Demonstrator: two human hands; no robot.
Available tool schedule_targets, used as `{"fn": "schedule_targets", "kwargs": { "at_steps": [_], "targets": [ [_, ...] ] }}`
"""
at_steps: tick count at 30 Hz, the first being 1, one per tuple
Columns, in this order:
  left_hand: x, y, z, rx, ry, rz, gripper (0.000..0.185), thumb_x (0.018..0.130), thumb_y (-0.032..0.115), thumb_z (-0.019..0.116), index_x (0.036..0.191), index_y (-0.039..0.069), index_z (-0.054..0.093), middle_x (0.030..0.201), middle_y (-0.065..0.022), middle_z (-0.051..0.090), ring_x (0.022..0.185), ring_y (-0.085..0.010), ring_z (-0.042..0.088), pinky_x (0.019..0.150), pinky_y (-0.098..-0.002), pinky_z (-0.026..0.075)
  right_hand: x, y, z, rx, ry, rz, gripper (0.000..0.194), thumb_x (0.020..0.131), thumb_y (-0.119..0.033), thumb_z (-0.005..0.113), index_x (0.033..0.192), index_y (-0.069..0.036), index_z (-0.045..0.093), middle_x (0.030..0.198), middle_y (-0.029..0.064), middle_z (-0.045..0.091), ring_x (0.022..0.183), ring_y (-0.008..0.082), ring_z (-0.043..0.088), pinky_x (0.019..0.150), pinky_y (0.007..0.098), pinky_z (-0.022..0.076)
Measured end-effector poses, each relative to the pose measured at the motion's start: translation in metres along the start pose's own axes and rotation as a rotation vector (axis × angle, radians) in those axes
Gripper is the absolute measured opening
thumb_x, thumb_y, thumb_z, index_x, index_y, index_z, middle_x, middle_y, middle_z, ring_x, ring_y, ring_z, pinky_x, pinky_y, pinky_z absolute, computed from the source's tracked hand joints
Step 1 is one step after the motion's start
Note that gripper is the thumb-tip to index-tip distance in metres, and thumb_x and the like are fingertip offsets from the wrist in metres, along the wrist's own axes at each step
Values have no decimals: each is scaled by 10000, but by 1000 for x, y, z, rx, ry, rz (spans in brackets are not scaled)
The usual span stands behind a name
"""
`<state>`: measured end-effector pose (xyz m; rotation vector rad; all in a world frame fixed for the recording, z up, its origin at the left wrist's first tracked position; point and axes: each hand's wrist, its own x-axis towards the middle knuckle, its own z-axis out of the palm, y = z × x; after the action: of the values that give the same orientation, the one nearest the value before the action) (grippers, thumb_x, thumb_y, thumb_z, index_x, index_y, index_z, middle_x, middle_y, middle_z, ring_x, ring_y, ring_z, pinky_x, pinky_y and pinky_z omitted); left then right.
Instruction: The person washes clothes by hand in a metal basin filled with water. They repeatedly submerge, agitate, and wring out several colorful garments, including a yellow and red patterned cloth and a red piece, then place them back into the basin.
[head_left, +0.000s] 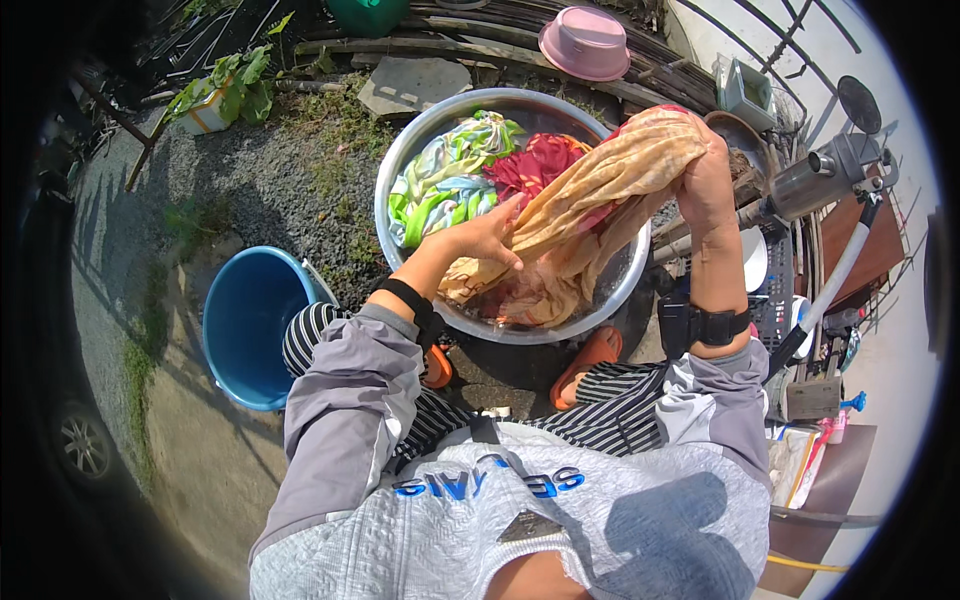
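A large round metal basin (388, 150) stands on the ground before me, with wet cloth in it. My right hand (706, 176) is raised over its right rim, shut on one end of a bunched tan cloth (607, 176) with red patches. From there the cloth slopes down into the basin, and its lower folds lie by the near wall. My left hand (484, 238) rests against the cloth lower down, thumb and forefinger spread; whether it grips is unclear. Behind it lie a green, white and blue patterned cloth (450, 180) and a crumpled red cloth (536, 165).
A blue bucket (251, 330) stands at my left knee. To the right are a metal hand pump (814, 176) with a long handle and a black plastic crate (771, 296). A pink basin (585, 43) lies upside down on stacked poles beyond, near a flat stone (412, 84).
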<state>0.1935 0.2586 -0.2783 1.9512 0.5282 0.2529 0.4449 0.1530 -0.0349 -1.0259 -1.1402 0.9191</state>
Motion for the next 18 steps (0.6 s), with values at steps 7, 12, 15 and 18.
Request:
{"fn": "schedule_targets", "kwargs": {
  "at_steps": [7, 12, 15, 18],
  "targets": [
    [-4, 31, 40, -70, 379, 275, 895, 659, 227, 876, 1419, 70, 429, 1363, -140, 515, 1282, -263, 473, 1066, -375, 372, 29, -108, -19, 151, -242, -355, 377, 975, -277, 591, 1179, 40, 588, 1095, 111, 670, 954, 186, 677, 820, 320, 573],
    [-3, 52, 19, -153, 477, -9, 313, 859, 142, 683, 1158, 56, 652, 1099, -96, 698, 995, -187, 644, 885, -329, 491, 22, -137, -42, 74, -240, -357, 381, 989, -265, 541, 1231, 30, 561, 1154, 126, 649, 1019, 206, 661, 883, 346, 557],
    [-14, 78, -18, -346, 639, 31, 252, 909, 113, 627, 1143, 21, 638, 1080, -60, 693, 988, -139, 619, 876, -299, 491, 11, -134, -50, 38, -215, -378, 366, 988, -258, 552, 1202, 38, 577, 1108, 108, 669, 978, 187, 670, 848, 324, 565],
    [-18, 120, -55, -559, 671, 145, 208, 934, 99, 570, 1119, 27, 630, 1025, -48, 677, 948, -127, 612, 850, -289, 496, 4, -110, -51, 28, -68, -257, 302, 993, -158, 504, 1212, 30, 593, 1137, 108, 664, 1004, 179, 660, 879, 299, 544]
  ]
}}
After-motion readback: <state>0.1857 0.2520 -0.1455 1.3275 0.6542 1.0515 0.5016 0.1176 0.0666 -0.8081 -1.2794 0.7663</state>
